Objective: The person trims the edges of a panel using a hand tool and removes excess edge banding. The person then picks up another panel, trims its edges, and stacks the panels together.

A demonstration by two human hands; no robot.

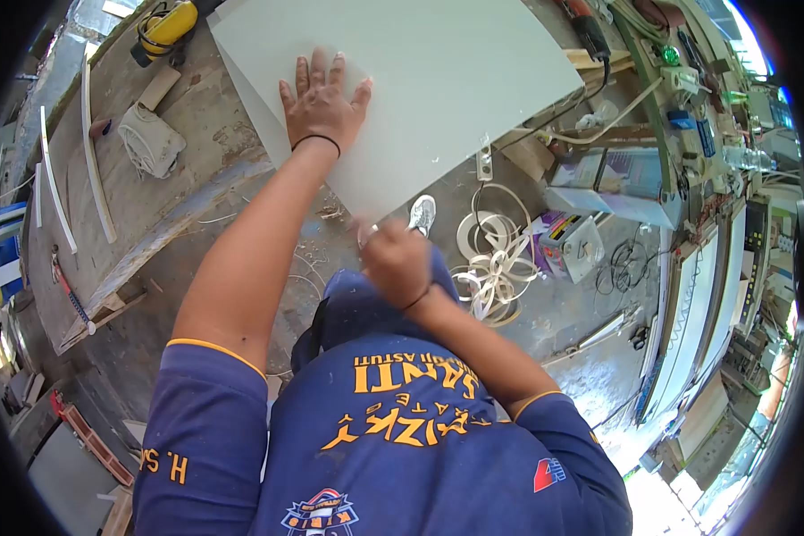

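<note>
My left hand (322, 112) lies flat with fingers spread on a smooth pale board (456, 98). Under its left edge, a second pale sheet (252, 112) sticks out at a slight angle. Close to the board's near corner, in front of my body, is my right hand (399, 261). Its fingers are curled closed and somewhat blurred by motion. Whatever they may hold is hidden, and I cannot tell whether they touch the corner.
The wooden workbench (210, 116) carries a yellow power tool (165, 29), a crumpled whitish item (152, 141) and thin pale strips (98, 161). An orange-and-black power tool (588, 29) lies at upper right. On the floor are coiled pale strips (491, 284) and a purple box (549, 234).
</note>
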